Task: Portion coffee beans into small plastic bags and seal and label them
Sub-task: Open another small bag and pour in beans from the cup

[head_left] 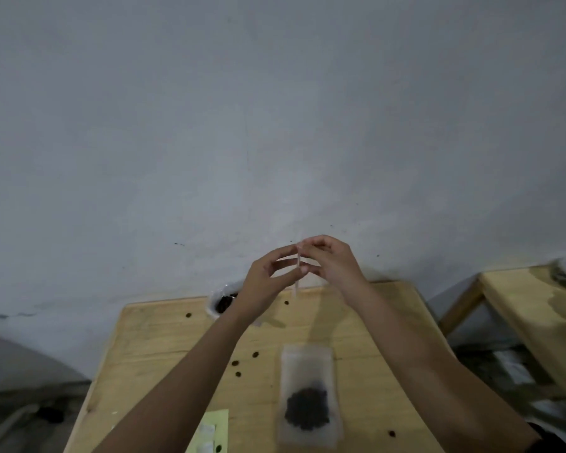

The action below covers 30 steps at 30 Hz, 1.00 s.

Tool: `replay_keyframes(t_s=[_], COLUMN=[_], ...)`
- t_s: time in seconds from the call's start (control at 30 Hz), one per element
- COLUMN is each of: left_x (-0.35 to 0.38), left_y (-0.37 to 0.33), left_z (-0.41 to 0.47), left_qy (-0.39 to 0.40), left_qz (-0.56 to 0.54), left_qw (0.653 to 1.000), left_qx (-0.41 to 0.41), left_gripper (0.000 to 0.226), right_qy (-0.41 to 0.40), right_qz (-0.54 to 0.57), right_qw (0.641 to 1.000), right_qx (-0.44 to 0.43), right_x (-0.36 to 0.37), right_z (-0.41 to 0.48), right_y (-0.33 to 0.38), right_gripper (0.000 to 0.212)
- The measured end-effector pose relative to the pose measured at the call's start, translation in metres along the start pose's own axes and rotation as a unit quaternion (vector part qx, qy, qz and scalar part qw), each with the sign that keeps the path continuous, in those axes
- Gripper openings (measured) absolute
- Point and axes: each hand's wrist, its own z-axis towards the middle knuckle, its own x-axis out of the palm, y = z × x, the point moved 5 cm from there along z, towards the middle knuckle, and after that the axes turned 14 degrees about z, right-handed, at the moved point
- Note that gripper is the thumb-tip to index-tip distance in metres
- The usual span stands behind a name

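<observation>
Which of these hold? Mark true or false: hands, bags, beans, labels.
1. The left hand and right hand meet at the fingertips on a thin clear piece, above the table. True.
2. The left hand holds the bag of beans. False: it lies flat on the table, untouched.
3. Loose beans lie scattered on the table. True.
4. The label sheet lies at the far edge by the wall. False: it lies at the near edge, left of the bag.

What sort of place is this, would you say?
Probably a makeshift packing room, not a shop: a bare grey wall, a raw wooden table scattered with loose coffee beans, a clear bag of beans near a label sheet. The left hand and right hand pinch a thin clear piece above it.
</observation>
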Motion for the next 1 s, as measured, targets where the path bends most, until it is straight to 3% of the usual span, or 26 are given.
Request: replay_keyframes(t_s=[0.33, 0.77, 1.0], left_x=[-0.027, -0.037, -0.028], left_y=[0.007, 0.015, 0.016], left_z=[-0.01, -0.012, -0.015], left_qy=[-0.027, -0.015, -0.126], left_qz=[0.017, 0.005, 0.078], left_qw=[0.999, 1.0, 0.989], left_qx=[0.006, 0.003, 0.027], left_gripper=[0.044, 0.03, 0.024], right_qy=[-0.009, 0.019, -0.064], right_qz=[-0.01, 0.022, -0.153], right_qw=[1.0, 1.0, 0.98], right_qx=[0.005, -0.004, -0.113], right_x=[0.028, 0.038, 0.041], right_z=[0.002, -0.003, -0.008], right_y=[-0.016, -0.02, -0.018], right_gripper=[0.007, 0.004, 0.018])
